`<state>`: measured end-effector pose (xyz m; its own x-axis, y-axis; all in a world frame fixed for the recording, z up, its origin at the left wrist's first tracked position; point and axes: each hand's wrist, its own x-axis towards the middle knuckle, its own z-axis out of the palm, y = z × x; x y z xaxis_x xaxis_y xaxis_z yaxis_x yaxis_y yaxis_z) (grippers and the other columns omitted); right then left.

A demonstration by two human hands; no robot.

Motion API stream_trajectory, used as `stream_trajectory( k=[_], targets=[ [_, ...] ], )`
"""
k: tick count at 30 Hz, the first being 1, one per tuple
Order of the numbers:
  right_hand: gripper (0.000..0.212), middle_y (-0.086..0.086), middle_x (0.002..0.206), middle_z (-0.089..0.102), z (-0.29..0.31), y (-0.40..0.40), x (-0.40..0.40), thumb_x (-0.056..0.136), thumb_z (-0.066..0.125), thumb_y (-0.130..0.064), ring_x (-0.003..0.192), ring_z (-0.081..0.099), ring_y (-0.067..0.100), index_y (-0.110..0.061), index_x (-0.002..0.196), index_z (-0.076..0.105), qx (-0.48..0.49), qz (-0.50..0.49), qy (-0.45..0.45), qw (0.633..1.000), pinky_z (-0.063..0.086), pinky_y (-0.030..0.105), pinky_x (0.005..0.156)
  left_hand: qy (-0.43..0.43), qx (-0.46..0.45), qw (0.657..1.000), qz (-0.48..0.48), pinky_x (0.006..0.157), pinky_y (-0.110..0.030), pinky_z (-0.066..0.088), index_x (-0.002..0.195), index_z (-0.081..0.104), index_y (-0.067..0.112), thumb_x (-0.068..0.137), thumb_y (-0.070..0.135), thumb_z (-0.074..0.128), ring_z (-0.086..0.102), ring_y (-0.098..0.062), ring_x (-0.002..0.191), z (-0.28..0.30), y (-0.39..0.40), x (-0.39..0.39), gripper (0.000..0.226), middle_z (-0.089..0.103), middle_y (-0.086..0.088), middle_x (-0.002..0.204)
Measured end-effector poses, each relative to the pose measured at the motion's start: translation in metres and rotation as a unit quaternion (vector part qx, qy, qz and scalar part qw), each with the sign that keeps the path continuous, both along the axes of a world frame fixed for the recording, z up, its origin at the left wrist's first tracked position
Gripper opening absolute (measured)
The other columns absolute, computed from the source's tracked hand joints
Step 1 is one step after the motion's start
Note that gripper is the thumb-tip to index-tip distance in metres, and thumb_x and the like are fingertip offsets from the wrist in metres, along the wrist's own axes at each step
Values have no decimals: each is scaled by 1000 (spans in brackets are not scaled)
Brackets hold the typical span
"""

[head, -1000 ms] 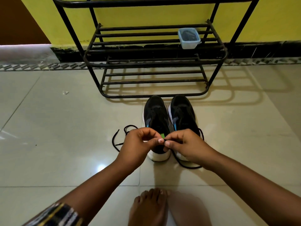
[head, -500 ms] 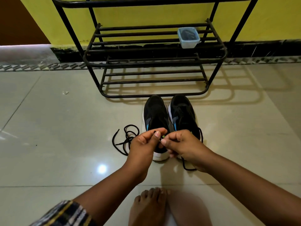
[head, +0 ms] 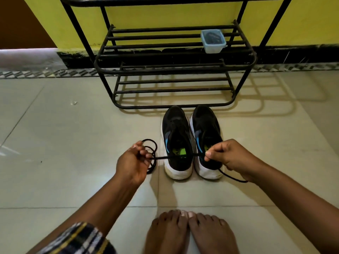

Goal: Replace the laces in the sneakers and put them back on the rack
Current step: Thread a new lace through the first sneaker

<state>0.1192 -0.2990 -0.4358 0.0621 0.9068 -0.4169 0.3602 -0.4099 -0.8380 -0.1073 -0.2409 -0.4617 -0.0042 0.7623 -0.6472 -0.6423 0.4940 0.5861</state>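
Black lace (head: pixel 176 157) stretched taut between two hands, just above the heels of the sneakers.

Left hand (head: pixel 133 162) palm-up, fingers curled round coiled loops of lace, forearm angled in from lower left. Left sneaker (head: pixel 177 143) and right sneaker (head: pixel 206 138) side by side on pale floor tiles (head: pixel 55 143), toes touching or nearly touching the rack (head: pixel 174 70). Right hand (head: pixel 227 156) knuckles-up, thumb and forefinger pinching the lace, loose end trailing below the wrist.

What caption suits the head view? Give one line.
Both hands, left and right, stretch a black lace above two sneakers before the rack.
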Motion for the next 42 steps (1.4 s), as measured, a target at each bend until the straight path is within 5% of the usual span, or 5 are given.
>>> stream_trajectory(
  k=[3,10,21,29,42],
  targets=[
    [21,19,70,66,-6,1,-9,90,62,-15,65,56,12,-10,73,73,11,35,-19,999,43,15,63,266,124,920,-260,43,-17,31,85,59,9,99,6,39,36,-4,39,5,-6,7,25,64,2,72],
    [16,12,81,73,-3,0,-5,88,63,-15,78,67,13,-12,77,75,-17,95,-46,994,51,29,82,726,391,310,-473,59,-30,33,115,46,20,90,8,40,60,-27,86,3,-31,16,29,64,-6,96],
    [17,-13,48,62,4,-4,23,91,58,-6,39,51,-9,-3,81,71,-47,44,-83,994,36,5,46,797,282,340,-412,43,-25,35,84,60,12,64,-12,64,59,-31,56,-26,-3,-54,32,65,-5,67],
    [19,-7,71,70,13,3,-21,88,64,-12,68,62,-5,-21,72,71,32,126,-60,990,44,9,68,489,358,697,-384,71,-20,44,78,52,29,100,22,39,57,3,73,6,-33,26,27,67,10,82],
    [19,-7,67,70,8,1,13,90,62,-15,62,58,0,-17,74,72,-27,92,-74,993,45,14,62,634,292,560,-446,71,-41,50,92,49,25,95,8,40,62,-26,78,-7,-15,-1,19,65,-5,80]
  ],
)
